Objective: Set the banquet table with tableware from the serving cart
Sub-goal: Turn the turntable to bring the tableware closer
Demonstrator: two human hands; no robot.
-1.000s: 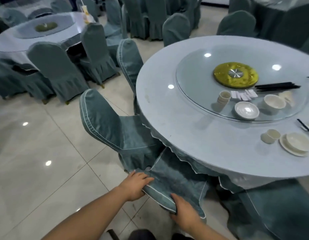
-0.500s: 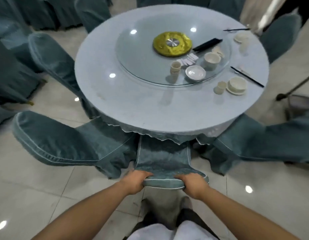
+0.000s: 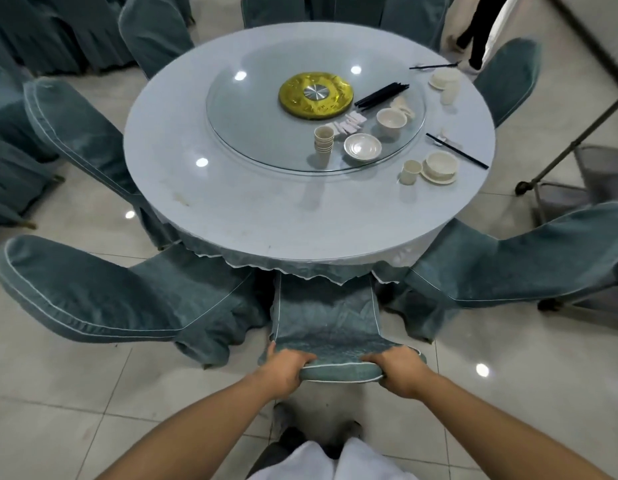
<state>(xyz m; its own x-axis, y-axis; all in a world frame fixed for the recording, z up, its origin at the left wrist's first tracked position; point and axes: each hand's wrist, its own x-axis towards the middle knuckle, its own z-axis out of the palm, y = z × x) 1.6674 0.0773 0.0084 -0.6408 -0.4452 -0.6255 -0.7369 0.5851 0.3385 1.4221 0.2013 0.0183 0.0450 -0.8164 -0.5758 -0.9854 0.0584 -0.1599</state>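
My left hand (image 3: 286, 369) and my right hand (image 3: 397, 373) both grip the top of a teal-covered chair (image 3: 326, 323) pushed under the round banquet table (image 3: 231, 202). On the glass turntable (image 3: 252, 133) stand a stack of cups (image 3: 323, 140), a small plate (image 3: 362, 147), a bowl (image 3: 390, 120), white rests (image 3: 347, 122) and black chopsticks (image 3: 382, 95). One place setting lies at the right: cup (image 3: 409, 172), bowl on saucer (image 3: 440, 166), chopsticks (image 3: 456, 150). Another setting (image 3: 444, 81) lies further back.
Covered chairs stand left (image 3: 93, 299) and right (image 3: 508, 271) of mine, with more around the table. A metal cart frame (image 3: 574, 143) stands at the right edge. A person's legs (image 3: 474, 32) show at the top right. More covered chairs fill the far left.
My view has swung from the table's left side round to face it squarely. Both hands stay on the chair back, which now sits straight under the table edge.
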